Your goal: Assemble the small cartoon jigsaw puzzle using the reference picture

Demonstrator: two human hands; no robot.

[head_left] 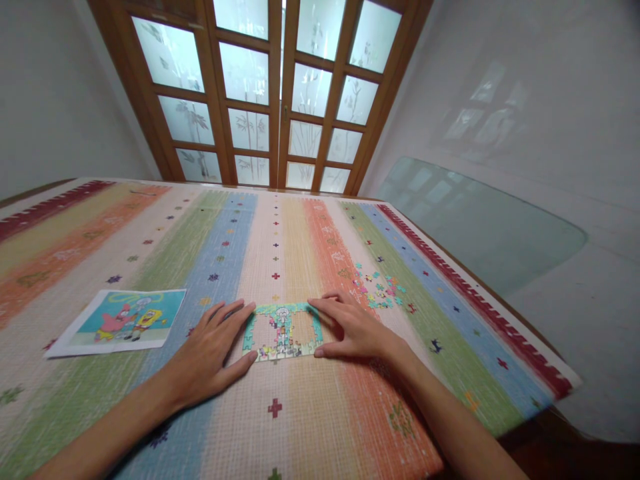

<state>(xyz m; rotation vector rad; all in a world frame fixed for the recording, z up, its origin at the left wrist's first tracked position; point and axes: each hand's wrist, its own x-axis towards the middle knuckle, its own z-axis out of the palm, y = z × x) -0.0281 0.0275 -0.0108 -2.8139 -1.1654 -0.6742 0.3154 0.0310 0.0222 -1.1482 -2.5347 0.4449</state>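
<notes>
A partly joined jigsaw puzzle (282, 330) lies on the striped mat (280, 413), its frame and a middle strip filled and two gaps left bare. My left hand (210, 350) rests flat against the puzzle's left edge, fingers stretched out, thumb touching the lower left corner. My right hand (350, 327) lies flat against the right edge, fingers spread, index finger on the top right corner. Neither hand holds a piece.
Several loose puzzle pieces (377, 290) lie scattered just beyond my right hand. A printed cartoon reference picture (123, 320) lies to the left. The mat's right edge (505, 333) drops to dark floor. Wooden glazed doors (270, 93) stand behind; a glass sheet (475, 220) leans on the right wall.
</notes>
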